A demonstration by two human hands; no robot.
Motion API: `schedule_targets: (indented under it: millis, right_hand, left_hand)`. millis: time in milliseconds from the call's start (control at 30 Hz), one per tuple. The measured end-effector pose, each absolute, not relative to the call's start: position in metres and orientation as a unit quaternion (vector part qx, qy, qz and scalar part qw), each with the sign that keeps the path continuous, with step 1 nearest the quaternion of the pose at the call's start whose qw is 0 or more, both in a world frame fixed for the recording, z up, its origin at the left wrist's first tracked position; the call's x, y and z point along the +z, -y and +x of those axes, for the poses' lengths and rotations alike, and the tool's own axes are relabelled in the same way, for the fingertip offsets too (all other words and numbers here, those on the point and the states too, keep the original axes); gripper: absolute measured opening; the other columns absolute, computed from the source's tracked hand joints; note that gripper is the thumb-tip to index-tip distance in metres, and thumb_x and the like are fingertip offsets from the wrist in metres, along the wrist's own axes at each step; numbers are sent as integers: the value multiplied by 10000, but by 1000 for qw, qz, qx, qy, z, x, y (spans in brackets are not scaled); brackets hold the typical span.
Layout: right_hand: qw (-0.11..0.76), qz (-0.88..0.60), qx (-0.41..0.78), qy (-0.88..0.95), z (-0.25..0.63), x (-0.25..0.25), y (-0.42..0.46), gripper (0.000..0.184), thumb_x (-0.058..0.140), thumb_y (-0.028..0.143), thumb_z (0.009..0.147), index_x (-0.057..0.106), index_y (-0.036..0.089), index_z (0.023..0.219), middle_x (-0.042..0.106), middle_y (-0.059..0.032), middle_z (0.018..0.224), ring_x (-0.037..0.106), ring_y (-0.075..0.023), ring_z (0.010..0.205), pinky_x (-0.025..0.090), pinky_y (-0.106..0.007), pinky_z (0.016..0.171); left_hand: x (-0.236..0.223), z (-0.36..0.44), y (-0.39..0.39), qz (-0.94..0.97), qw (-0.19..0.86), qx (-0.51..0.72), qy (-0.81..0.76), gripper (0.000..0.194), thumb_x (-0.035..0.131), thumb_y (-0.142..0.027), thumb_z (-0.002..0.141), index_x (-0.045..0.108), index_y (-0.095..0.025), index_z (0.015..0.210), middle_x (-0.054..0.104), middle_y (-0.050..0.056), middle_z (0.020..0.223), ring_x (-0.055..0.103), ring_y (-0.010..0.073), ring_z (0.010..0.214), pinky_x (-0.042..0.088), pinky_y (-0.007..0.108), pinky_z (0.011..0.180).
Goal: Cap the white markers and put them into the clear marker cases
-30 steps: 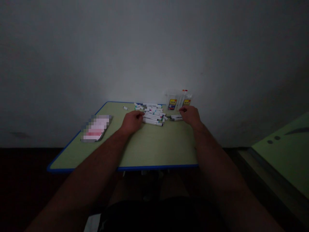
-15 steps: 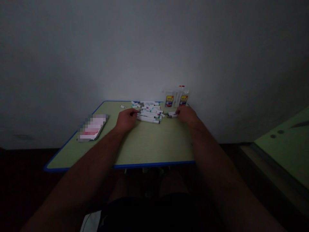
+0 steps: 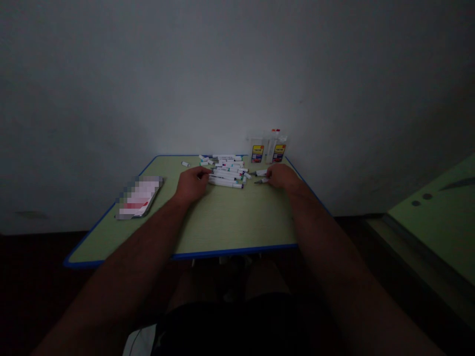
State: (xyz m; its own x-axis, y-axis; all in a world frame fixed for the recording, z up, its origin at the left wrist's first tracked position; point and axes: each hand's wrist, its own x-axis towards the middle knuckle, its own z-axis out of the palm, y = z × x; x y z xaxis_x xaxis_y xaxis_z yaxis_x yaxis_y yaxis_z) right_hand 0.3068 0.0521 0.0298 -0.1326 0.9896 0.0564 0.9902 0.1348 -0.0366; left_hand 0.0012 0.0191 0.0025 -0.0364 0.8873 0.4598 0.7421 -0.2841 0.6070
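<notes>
White markers (image 3: 226,184) with coloured ends lie in a loose pile on the table's far half. My left hand (image 3: 193,184) is at the pile's left end, its thumb and forefinger closed on the end of a marker (image 3: 215,171). To the right of the pile, my right hand (image 3: 284,175) has its fingers closed around a marker (image 3: 262,181), whose dark tip points left. Just behind that one lies another dark-tipped marker (image 3: 260,173), also close to the right fingers. My right hand partly hides both.
Clear cases (image 3: 257,154) with yellow labels stand at the back right by the wall, two markers (image 3: 275,141) upright among them. A small white cap (image 3: 185,163) lies back left. A phone (image 3: 141,198) rests on the left of the blue-edged table (image 3: 237,222).
The view has shifted slightly. Near my right hand, the front marker has come a little towards me, so the gap between the two dark-tipped markers is wider. My left hand stays at the pile.
</notes>
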Motion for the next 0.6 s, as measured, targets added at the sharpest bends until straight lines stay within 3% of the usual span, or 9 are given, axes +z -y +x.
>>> schedule_targets:
  millis: [233,600]
  right_hand:
    - [35,-650,14,759,307,32,-51,212,712,171,794,767,169,999,748,-120,1067,692,-242,958,503,-309,819]
    - [284,-611,154,722,298,34,-54,143,704,247,838,765,141,913,748,-76,892,679,-162,793,521,-293,779]
  left_hand:
    - [3,2,-18,678,108,420,-594,242,600,-221,820,785,-180,970,770,94,945,685,233,858,509,374,879]
    - [2,2,-20,690,90,410,-589,253,594,-244,836,780,-179,995,778,82,940,687,215,838,511,343,860]
